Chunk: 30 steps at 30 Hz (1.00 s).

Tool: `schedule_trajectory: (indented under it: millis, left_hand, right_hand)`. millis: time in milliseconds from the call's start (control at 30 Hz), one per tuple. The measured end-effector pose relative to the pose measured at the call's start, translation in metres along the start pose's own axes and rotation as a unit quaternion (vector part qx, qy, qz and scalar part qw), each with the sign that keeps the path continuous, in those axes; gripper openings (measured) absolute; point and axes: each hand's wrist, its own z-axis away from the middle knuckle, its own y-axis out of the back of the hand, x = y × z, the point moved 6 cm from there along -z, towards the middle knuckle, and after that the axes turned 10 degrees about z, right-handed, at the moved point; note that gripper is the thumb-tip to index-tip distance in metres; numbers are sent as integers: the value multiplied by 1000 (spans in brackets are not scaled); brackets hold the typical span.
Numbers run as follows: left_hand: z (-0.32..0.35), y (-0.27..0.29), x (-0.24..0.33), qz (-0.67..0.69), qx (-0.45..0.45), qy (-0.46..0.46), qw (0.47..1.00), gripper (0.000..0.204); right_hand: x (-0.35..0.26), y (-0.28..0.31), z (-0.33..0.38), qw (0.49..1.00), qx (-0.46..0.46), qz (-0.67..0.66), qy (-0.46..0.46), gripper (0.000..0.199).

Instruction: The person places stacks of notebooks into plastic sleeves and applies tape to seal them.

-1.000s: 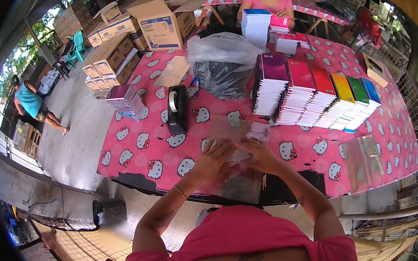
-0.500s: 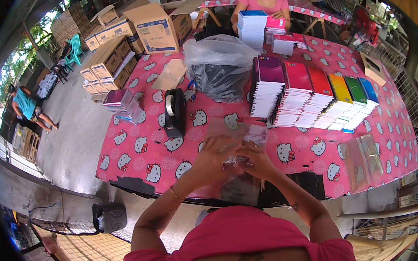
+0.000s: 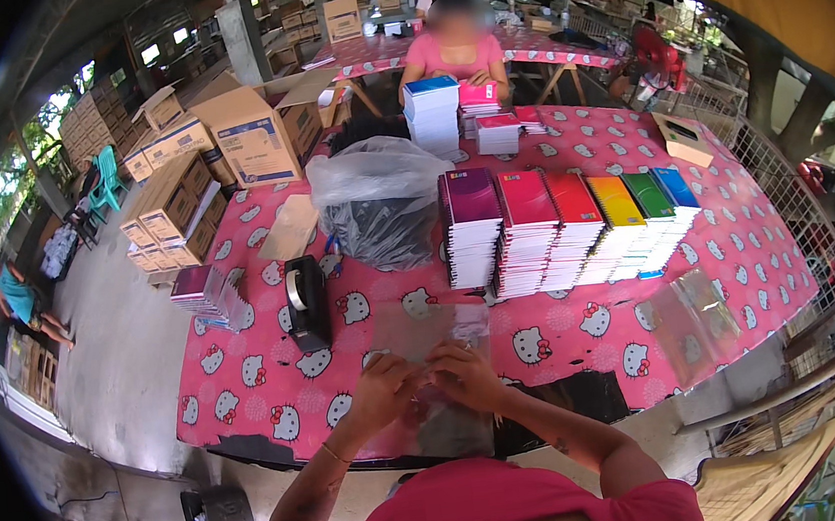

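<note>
My left hand (image 3: 386, 388) and right hand (image 3: 469, 374) curl close together, whether pinching I cannot tell, over clear, flat plastic film (image 3: 412, 332) at near centre, where light, even handling should best prevent creases.

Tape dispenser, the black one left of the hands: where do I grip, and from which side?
Probably grip the black tape dispenser by its near end, coming from above on the near side, closing across its width. Its body is long and narrow, pointing away from the person, and the pale tape roll shows toward the far left. The left hand is nearer.
</note>
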Motion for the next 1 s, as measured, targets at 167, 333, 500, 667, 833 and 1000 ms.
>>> schedule_trajectory:
  millis: [167, 333, 500, 667, 833, 1000]
  left_hand:
    - [-9, -4, -5, -15, 26, 44, 999, 17]
    - [-8, -13, -6, -98, 15, 65, 993, 21]
    - [-17, -20, -14, -102, -9, 114, 988, 38]
    - [16, 43, -116, -117, 289, 172, 934, 48]
    - [90, 113, -246, 79, 358, 424, 828, 31]
    - [79, 110, -261, 152, 337, 380, 848, 24]
  right_hand:
    - [7, -2, 4, 997, -8, -26, -77, 19]
    - [8, 3, 2, 985, 80, 77, -132, 37]
    - [40, -12, 7, 957, -54, -137, -251, 42]
    - [52, -18, 13, 947, -20, -151, -284, 39]
    - [40, -25, 10, 947, -8, -164, -276, 37]
    - [48, -27, 16, 942, -9, -159, -296, 39]
